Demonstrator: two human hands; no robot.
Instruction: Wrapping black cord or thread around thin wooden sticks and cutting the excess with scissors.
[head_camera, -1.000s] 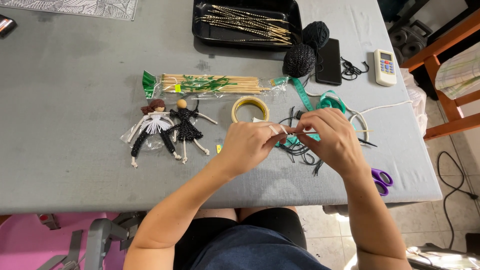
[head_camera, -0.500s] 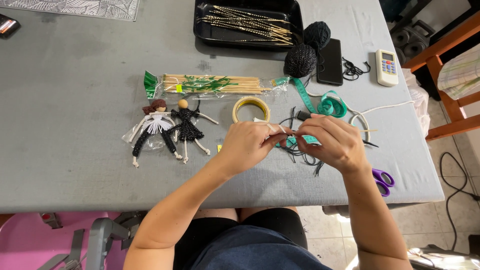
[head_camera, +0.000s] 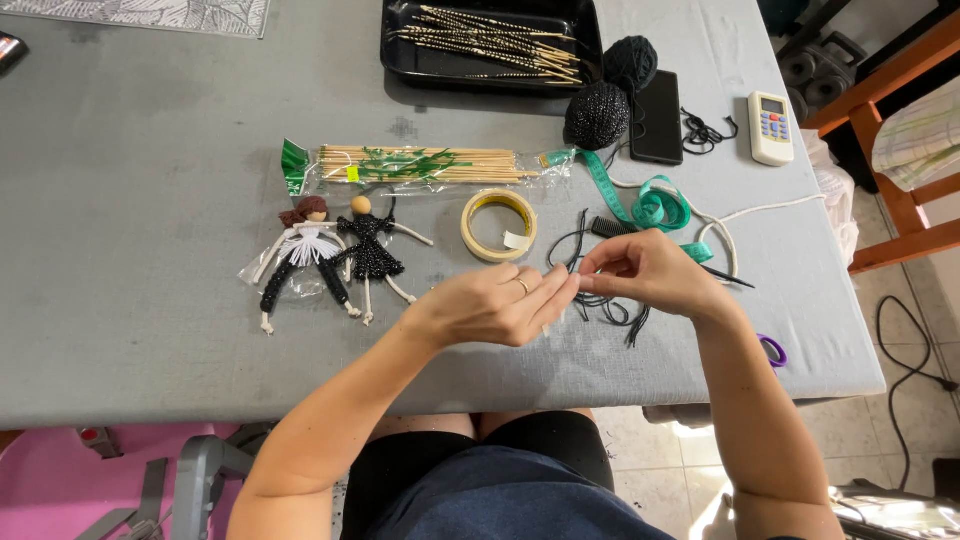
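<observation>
At the near edge of the grey surface (head_camera: 120, 200), both hands met just above the tabletop. The left hand (head_camera: 490, 305) lay palm-down with its fingers extended toward the right, a ring visible on one finger. The right hand (head_camera: 645, 270) was curled, thumb and forefinger pinched together on a thin black cord (head_camera: 578, 238); the fingertips of the two hands touched at that point. Whether the left hand also gripped the cord could not be determined. Further loose strands of black cord (head_camera: 610, 310) lay on the surface directly beneath and between the hands.

Just beyond the left hand sat a roll of pale tape (head_camera: 498, 224). To its left lay two small string dolls: one in black beads with a wooden head (head_camera: 368, 250), and one with brown hair and a white fringe (head_camera: 300, 250), resting on a clear bag. Behind them lay a clear packet of wooden skewers (head_camera: 420, 165). A teal measuring tape (head_camera: 655, 205) was coiled just beyond the right hand, near a white cord (head_camera: 770, 210). At the far edge stood a black tray (head_camera: 400, 60) holding wrapped sticks, with two balls of dark yarn (head_camera: 598, 112), a black phone (head_camera: 657, 118) and a white remote control (head_camera: 770, 127) beside it. Purple scissor handles (head_camera: 772, 350) showed behind the right forearm.
</observation>
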